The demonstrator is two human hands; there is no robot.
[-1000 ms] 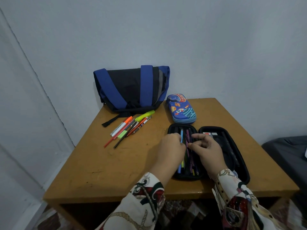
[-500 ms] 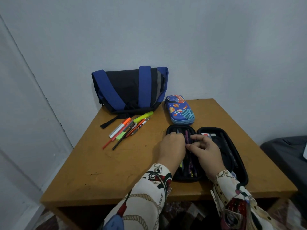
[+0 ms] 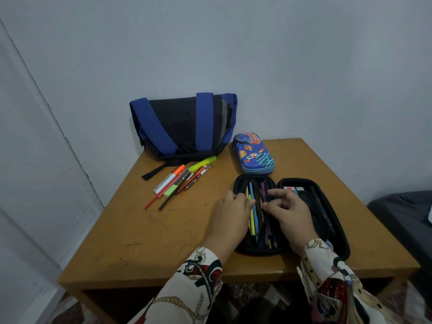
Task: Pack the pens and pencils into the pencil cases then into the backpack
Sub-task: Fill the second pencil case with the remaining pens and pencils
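The open black pencil case [image 3: 343, 242] lies at the table's front right. Its left half holds several pens and pencils [image 3: 255, 216], among them a yellow, a blue and purple ones. My left hand [image 3: 230, 215] curls over the case's left rim, fingertips touching the yellow pen. My right hand [image 3: 288, 212] pinches a dark pen among the purple ones. A pile of loose pens and markers [image 3: 181, 182] lies at the back left. Behind it stands the blue and black backpack [image 3: 184, 127]. A shut blue patterned pencil case [image 3: 253, 153] sits to its right.
The wooden table [image 3: 140, 230] stands in a corner, with walls behind and to the left. A dark strap of the backpack [image 3: 154, 173] trails onto the table. A grey seat [image 3: 406, 213] is at the right. Patterned floor shows under the front edge.
My left hand has slid a little to the left, uncovering the yellow and blue pens in the case. My right hand stays over the purple pencils, fingers shifted slightly.
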